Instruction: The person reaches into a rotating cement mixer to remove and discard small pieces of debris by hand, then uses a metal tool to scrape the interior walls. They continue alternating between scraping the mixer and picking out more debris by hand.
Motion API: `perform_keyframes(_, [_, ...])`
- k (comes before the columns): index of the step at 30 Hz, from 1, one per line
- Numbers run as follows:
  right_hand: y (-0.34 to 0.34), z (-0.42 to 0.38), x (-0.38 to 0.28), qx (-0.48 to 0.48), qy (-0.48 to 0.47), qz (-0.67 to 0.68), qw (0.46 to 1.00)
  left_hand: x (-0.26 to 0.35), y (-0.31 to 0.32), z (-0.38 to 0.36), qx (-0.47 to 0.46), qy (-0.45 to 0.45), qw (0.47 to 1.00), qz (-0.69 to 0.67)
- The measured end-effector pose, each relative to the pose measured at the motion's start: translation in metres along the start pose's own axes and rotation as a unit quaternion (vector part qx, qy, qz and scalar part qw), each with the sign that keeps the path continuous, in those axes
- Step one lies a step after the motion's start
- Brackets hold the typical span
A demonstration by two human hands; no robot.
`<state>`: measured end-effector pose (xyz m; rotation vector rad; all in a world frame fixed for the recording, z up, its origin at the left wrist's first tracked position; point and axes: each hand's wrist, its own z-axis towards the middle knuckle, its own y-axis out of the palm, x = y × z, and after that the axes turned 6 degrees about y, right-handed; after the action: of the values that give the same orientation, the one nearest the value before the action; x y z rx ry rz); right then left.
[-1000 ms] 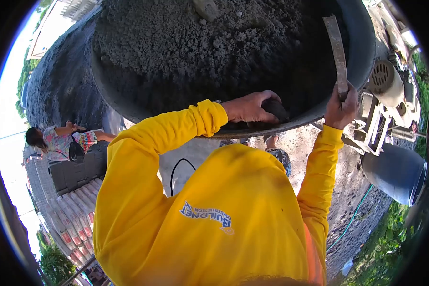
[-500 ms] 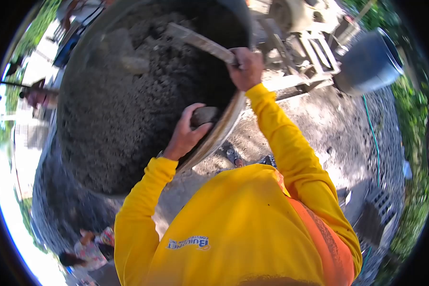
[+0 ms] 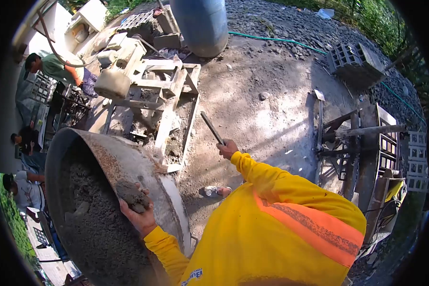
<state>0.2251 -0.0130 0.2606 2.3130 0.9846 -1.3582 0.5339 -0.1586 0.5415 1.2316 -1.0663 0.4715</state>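
My left hand (image 3: 139, 212) curls around a rough grey lump of concrete mix (image 3: 132, 195), at the rim of a large round metal drum (image 3: 124, 152). Inside the drum lies grey, crumbly mix (image 3: 93, 224). My right hand (image 3: 229, 149) is closed on one end of a flat, narrow bar (image 3: 210, 127), which points up and left over the dirt ground, away from the drum. The bar shows almost edge-on here, and its material is hard to tell.
A wooden frame with a motor-like machine (image 3: 113, 85) stands beyond the drum. Behind it is a blue barrel (image 3: 200, 28). Hollow blocks (image 3: 355, 64) and a metal block-making stand (image 3: 362, 138) are on the right. Several people are on the left. A green hose (image 3: 281, 40) crosses the gravel.
My view has swung right. My left hand has lifted the lump from inside the drum to its rim. My right hand has carried the bar out from over the drum.
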Motion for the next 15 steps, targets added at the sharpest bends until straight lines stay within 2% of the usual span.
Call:
perform_keyframes(1, [-0.046,0.003,0.034,0.05,0.022,-0.095,0.994,-0.03,0.012,0.003,-0.009,-0.045,0.999,-0.001])
perform_keyframes(2, [-0.089,0.01,0.086,0.137,-0.011,-0.208,0.969,-0.064,0.02,0.005,-0.019,-0.09,0.996,-0.001])
perform_keyframes(3, [-0.139,0.0,0.117,0.176,0.003,-0.262,0.949,-0.101,0.013,0.009,-0.002,-0.14,0.99,0.012])
perform_keyframes(4, [-0.181,-0.003,0.162,0.213,0.122,-0.237,0.94,-0.142,-0.003,0.011,0.014,-0.192,0.981,0.027])
perform_keyframes(6, [-0.264,-0.045,0.199,0.244,0.226,-0.21,0.919,-0.222,-0.046,0.021,0.081,-0.3,0.95,0.02])
perform_keyframes(8, [-0.339,-0.047,0.33,0.301,0.287,-0.039,0.909,-0.291,-0.081,0.025,0.143,-0.32,0.932,0.087])
perform_keyframes(10, [-0.376,-0.149,0.238,0.35,0.31,-0.174,0.867,-0.341,-0.066,0.027,0.311,-0.343,0.88,0.104])
perform_keyframes(11, [-0.387,-0.164,0.248,0.397,0.317,-0.137,0.85,-0.352,-0.029,0.029,0.316,-0.386,0.848,0.18])
perform_keyframes(12, [-0.395,-0.182,0.245,0.444,0.319,-0.099,0.831,-0.396,-0.023,0.039,0.23,-0.348,0.893,0.17])
perform_keyframes(13, [-0.406,-0.199,0.253,0.488,0.321,-0.069,0.809,-0.442,0.009,0.051,0.154,-0.361,0.917,0.076])
perform_keyframes(14, [-0.411,-0.209,0.251,0.493,0.33,-0.06,0.803,-0.448,0.112,0.024,0.05,-0.34,0.928,0.146])
perform_keyframes(15, [-0.41,-0.215,0.245,0.492,0.335,-0.052,0.802,-0.424,0.242,-0.023,-0.046,-0.332,0.932,0.138])
